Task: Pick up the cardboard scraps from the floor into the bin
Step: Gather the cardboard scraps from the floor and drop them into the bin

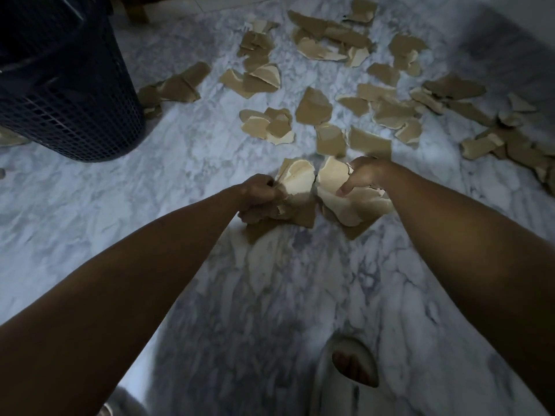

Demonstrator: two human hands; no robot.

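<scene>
Several torn brown and cream cardboard scraps (312, 108) lie scattered over the marble floor ahead of me. My left hand (259, 190) grips a bunch of scraps (297, 183), fingers curled round them. My right hand (365, 174) holds another bunch of pale scraps (348, 202), thumb pressed on top. Both bunches hang just above the floor, side by side. The dark blue mesh bin (66, 85) with a black liner stands at the upper left, well away from both hands.
More scraps lie beside the bin (177, 85) and along the right edge (510, 145). A wooden furniture leg (138, 13) shows at the top left. My foot in a pale slipper (354, 367) is at the bottom. Bare marble floor (180, 181) stretches between hands and bin.
</scene>
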